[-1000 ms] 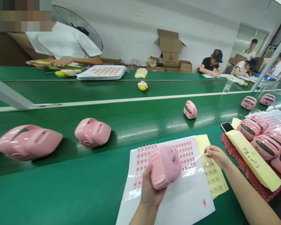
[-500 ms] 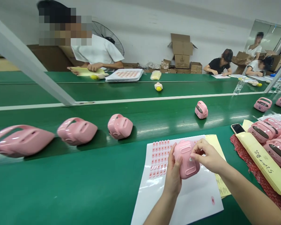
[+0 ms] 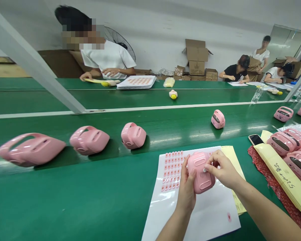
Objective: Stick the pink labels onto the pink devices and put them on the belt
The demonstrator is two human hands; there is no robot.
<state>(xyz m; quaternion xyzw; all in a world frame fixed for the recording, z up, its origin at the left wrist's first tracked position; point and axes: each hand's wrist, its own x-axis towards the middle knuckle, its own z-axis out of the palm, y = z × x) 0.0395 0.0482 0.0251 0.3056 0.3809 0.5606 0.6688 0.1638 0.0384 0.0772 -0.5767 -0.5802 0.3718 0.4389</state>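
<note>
My left hand (image 3: 186, 187) is closed around a glossy pink plastic case (image 3: 200, 164) with rounded corners and two raised oblong pads on the side facing me. The thumb and fingers of my right hand (image 3: 222, 169) are pinched together at the case's right edge. A small white spot shows at the thumb tip there; whether it is a nail or a held piece I cannot tell. Under both hands lies a white sticker sheet (image 3: 198, 217) with rows of small pink oval stickers (image 3: 172, 167) and one lone oval sticker (image 3: 229, 217) near its lower right corner.
Several pink handled cases (image 3: 133, 135) stand on the green belt (image 3: 165, 124) ahead. At right are a phone (image 3: 255, 139), a folded yellow paper (image 3: 283, 172), red bubble wrap (image 3: 266, 170) and more pink cases (image 3: 282, 142). Co-workers (image 3: 107, 57) sit across; a bottle (image 3: 257, 94) stands beyond.
The view has shifted slightly, so things sit a little farther right. My hands keep the same hold on the case. The co-worker opposite has lowered the yellow sheet onto the table.
</note>
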